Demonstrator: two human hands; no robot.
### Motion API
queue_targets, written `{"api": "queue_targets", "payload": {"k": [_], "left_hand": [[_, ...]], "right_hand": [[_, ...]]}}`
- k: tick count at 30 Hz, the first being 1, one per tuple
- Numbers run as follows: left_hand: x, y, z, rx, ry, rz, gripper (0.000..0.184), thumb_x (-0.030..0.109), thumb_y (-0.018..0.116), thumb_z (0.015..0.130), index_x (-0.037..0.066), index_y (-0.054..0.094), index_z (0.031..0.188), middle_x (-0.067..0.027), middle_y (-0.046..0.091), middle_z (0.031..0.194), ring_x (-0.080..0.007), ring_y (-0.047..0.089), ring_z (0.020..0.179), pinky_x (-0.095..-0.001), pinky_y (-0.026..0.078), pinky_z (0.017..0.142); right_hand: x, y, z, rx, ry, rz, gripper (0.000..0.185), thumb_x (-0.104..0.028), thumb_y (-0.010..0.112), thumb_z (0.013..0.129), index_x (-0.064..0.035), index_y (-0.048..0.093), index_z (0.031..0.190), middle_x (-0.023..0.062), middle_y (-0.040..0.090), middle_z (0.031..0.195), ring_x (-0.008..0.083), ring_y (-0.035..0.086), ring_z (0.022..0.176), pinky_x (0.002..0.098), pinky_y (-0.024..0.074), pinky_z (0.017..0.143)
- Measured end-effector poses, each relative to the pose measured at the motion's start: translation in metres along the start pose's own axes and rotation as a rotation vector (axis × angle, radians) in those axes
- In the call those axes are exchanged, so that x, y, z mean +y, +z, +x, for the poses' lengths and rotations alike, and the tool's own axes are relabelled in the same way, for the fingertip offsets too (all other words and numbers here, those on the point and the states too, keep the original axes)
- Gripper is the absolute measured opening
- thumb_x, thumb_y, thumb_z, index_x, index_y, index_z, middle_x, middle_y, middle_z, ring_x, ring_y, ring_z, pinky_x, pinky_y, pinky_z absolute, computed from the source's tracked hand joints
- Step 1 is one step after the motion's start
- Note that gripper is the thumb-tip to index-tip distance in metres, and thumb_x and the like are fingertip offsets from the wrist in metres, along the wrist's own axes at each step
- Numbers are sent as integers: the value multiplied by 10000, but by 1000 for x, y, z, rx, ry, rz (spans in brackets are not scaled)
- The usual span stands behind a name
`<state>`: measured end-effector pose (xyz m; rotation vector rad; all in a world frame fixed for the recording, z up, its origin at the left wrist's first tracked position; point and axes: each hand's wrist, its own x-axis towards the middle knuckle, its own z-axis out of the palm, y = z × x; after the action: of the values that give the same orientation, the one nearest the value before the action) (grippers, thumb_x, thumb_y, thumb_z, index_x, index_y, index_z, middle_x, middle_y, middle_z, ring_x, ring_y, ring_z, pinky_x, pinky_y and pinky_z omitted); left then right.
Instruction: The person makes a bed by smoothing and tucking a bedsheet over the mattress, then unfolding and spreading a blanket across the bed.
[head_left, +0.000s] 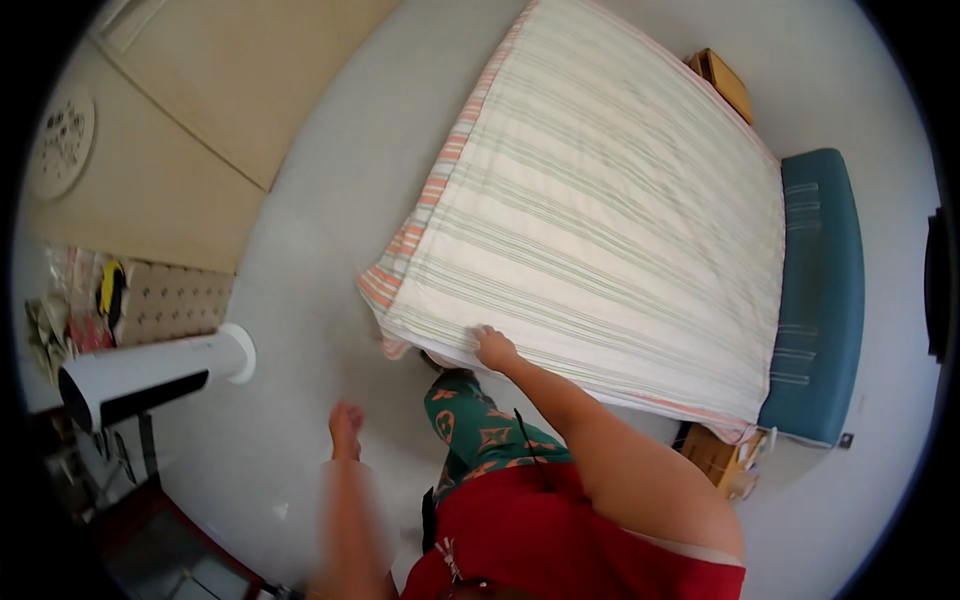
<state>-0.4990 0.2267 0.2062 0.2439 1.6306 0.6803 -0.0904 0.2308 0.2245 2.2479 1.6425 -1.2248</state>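
A white sheet with green stripes and an orange-striped edge (600,210) covers the bed. My right hand (495,349) touches the sheet close to the bed's near edge, its fingers slightly apart and no cloth visibly bunched in them. To the left, away from the bed, my left hand (346,430) hangs above the pale floor. Motion smears its fingers, and nothing can be made out in it.
A blue headboard (822,300) stands at the right, with wooden bedside furniture (712,455) near its lower end. A white tower-shaped appliance (150,375) stands on the floor (290,300) at left. Beige cabinets (190,110) line the upper left.
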Motion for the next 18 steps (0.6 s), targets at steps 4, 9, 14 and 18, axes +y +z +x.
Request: {"api": "queue_targets", "payload": {"k": [4,9,14,18], "left_hand": [[8,-65,-32,-8,-151,160,369,300,514,893,87,456,1188,-90,612,963,-195,596,765,-291,464,634],[53,-113,-41,-49,-104,500,330,270,514,892,50,518,1139,-97,625,887,-161,591,673,-269,448,572],[128,-178,-17,-294,1,1252,328,253,552,863,5,571,1076,-111,620,844,-182,599,691,-294,479,567],[195,-186,47,-196,46,994,326,193,546,853,-27,545,1093,-126,609,852,-194,603,708,-287,511,563]], "right_hand": [[-50,10,80,94,176,190,697,-341,614,756,-155,312,1357,245,317,1338,442,385,1164,478,384,938],[-120,33,148,-46,274,132,876,-567,577,719,-168,221,1413,354,88,1403,524,8,1306,657,162,984],[-120,99,212,-489,-428,-115,549,-488,522,810,-122,553,1219,121,522,1249,313,454,1172,441,299,1014],[-201,-11,166,-472,-145,512,587,-459,572,780,-50,542,1201,161,585,1131,311,573,990,397,433,863]]}}
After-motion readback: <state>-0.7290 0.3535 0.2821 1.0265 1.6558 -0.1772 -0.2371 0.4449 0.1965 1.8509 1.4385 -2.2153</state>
